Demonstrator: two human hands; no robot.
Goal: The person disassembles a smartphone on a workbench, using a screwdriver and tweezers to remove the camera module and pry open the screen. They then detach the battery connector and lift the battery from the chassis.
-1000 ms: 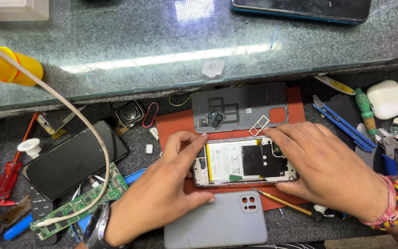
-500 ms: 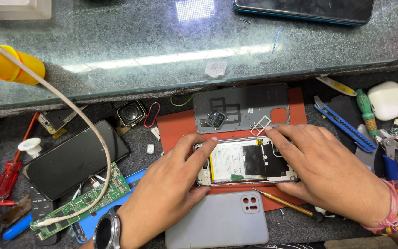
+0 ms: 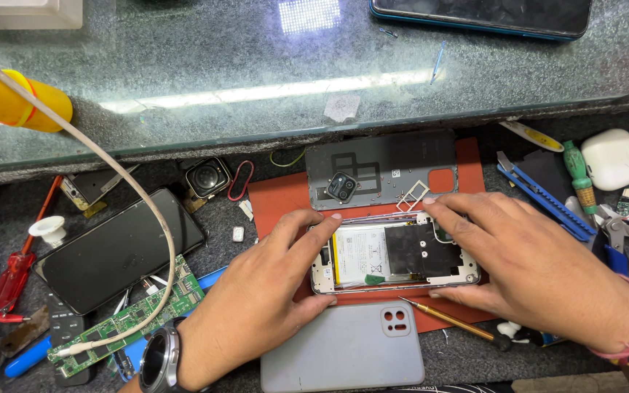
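Opened phone [image 3: 394, 253] ends hidden under both hands, top-right dark phone [image 3: 482, 13] cut by edge, right forearm out of frame
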